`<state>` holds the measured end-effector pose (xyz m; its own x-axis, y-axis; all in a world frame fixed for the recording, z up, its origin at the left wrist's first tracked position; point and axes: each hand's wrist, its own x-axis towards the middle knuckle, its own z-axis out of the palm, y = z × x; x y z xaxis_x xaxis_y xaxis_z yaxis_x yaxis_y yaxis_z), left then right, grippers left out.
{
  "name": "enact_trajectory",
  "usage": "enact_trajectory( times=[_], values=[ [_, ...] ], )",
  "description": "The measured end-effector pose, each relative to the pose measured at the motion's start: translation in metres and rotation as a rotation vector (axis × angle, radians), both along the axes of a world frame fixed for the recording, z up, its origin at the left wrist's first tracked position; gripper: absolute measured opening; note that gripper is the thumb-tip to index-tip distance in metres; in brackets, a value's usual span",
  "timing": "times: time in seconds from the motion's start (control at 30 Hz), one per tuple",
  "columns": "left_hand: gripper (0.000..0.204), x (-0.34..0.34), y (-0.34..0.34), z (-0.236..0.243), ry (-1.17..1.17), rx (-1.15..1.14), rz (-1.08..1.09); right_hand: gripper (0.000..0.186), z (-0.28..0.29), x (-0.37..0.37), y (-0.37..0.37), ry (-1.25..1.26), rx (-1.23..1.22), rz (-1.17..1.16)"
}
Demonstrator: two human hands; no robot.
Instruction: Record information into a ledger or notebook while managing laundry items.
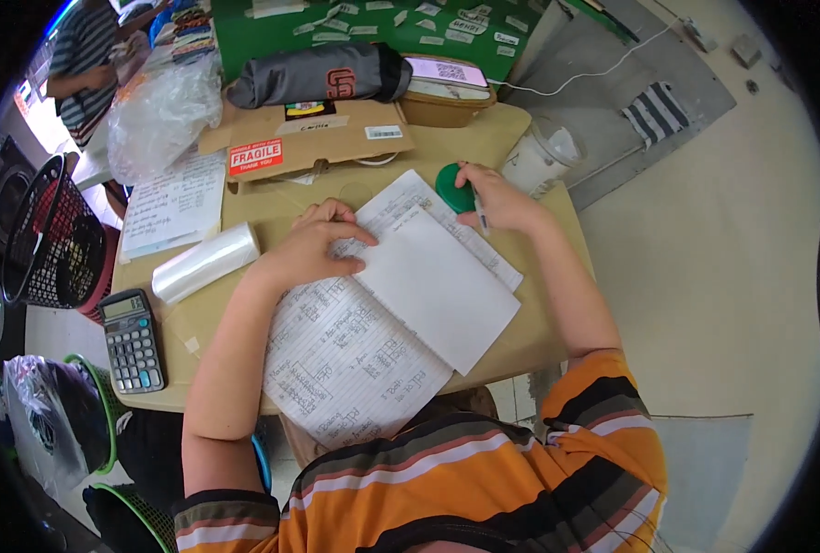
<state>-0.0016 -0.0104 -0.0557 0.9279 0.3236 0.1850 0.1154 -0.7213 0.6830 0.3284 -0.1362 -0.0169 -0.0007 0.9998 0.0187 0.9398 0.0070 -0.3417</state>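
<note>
While the left hand [310, 247] is resting over the open notebook [355, 369], its fingers are spreading moderately wide, thumb and index apart beside the inner edge of a blank white sheet [439, 293]. Can't tell if they're pinching any paper. Sheet is covering most of the notebook's right side; handwritten lines are showing past its upper edge. Left page is showing handwriting and boxed sketches. Notebook is lying tilted on the tan bench [484, 134], its near end reaching the bench edge by the torso.

Right hand [502, 201] is holding a round green lid [452, 188], fingers closing narrow on its rim, with a slim pen [482, 219] angling down from the same hand. Clear tub [541, 158] is standing just beyond that hand.

Left of the left forearm, a clear plastic roll [205, 263] and a calculator [134, 341] are lying on the bench. At the back, a cardboard box [322, 138] is carrying a gray pouch [309, 78]; a phone [447, 72] is sitting right beside the pouch.
</note>
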Motion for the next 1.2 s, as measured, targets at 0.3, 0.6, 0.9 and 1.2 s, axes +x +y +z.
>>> enact_trajectory(
  times=[0.3,0.6,0.9,1.2],
  values=[
    [0.041,-0.002,-0.002,-0.001,-0.003,-0.026,0.024,0.059,0.004,0.000,0.020,0.146,-0.225,-0.038],
    [0.032,-0.007,-0.002,0.005,-0.037,-0.068,0.011,0.031,0.039,0.000,-0.041,0.166,1.198,-0.455],
    [0.021,0.005,0.001,0.020,-0.189,0.163,0.129,0.040,0.001,0.053,-0.052,0.434,1.084,-0.481],
    [0.020,0.023,-0.054,0.083,-0.475,0.502,0.205,0.039,0.027,-0.031,-0.073,0.124,1.132,-0.020]
  ],
)
